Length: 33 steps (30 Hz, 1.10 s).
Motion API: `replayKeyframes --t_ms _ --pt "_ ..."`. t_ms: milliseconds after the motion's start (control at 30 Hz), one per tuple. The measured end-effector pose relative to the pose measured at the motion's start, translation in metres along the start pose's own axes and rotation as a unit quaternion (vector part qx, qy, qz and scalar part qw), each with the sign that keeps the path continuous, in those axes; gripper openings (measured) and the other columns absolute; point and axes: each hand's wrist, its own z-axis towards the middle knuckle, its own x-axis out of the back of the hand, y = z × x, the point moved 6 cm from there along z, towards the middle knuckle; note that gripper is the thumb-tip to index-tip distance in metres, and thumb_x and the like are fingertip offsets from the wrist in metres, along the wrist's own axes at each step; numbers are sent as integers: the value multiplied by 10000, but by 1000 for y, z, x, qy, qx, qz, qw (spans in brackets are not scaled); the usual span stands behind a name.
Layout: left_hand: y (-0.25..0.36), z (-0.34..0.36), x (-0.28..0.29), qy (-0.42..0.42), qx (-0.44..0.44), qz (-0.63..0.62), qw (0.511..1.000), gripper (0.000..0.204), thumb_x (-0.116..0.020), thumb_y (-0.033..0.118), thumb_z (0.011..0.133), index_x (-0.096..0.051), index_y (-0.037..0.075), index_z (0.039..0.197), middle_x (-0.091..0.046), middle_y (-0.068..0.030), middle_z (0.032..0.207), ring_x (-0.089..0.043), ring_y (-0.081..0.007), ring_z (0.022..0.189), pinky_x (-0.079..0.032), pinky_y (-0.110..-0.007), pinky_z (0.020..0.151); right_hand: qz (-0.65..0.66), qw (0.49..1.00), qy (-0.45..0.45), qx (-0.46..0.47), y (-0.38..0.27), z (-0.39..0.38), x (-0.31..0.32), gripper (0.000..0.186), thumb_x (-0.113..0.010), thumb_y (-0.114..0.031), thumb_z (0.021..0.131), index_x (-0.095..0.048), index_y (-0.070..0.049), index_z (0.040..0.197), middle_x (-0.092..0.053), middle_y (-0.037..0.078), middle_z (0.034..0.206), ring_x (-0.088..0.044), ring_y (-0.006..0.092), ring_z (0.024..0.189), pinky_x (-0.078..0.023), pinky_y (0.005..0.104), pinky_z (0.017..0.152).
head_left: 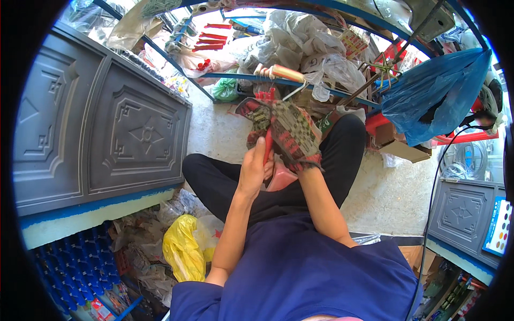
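Note:
My bare left hand (255, 167) is closed around a slim red handle (267, 145), its thumb lying along it. What the handle belongs to is hidden. My right hand (295, 134) is covered to the wrist by a patterned glove in green, brown and red and sits close against the left hand. More of the same patterned cloth (257, 120) shows beyond my left thumb. The right fingers cannot be made out. Below the hands, between my legs, is a pinkish-red object (281, 177), partly covered by my arms.
A blue-framed rack (251, 76) piled with plastic bags stands ahead, with a paint roller (286, 73) on its edge. Grey panelled cabinets (142, 128) stand at left. A blue bag (433, 101) hangs at right above a cardboard box (399, 144). A yellow bag (183, 249) lies lower left.

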Motion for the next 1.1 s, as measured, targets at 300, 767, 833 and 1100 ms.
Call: replayKeyframes --t_ms 300,767,833,1100 --pt "-11 -29 10 -2 -80 65 995 485 -366 453 1078 -487 64 813 -374 32 585 -336 -51 481 -275 -218 442 -230 953 -165 -111 8 5 54 411 -453 -212 1006 -481 -30 1373 -537 105 1382 -528 210 1249 -395 334 1077" --pt "-5 -25 34 17 -87 161 983 422 -450 368 1069 -524 36 819 -429 27 612 -403 -54 526 -321 -230 487 26 999 2 -45 27 3 34 480 -572 -230 962 -460 -57 1396 -544 93 1343 -559 186 1187 -431 311 1030" --pt "2 -24 31 17 -87 175 981 391 -460 349 1068 -550 25 868 -457 20 617 -433 -60 535 -349 -237 496 21 999 -1 -36 26 0 30 497 -592 -238 951 -459 -63 1398 -543 89 1342 -562 186 1178 -433 312 1024" --pt "73 -6 3 134 -308 252 907 316 -667 232 954 -555 32 1171 -618 -33 794 -634 -146 797 -514 -280 743 7 1000 -25 6 4 -5 6 573 -671 -269 907 -458 -90 1407 -536 76 1334 -575 185 1141 -441 317 1001"
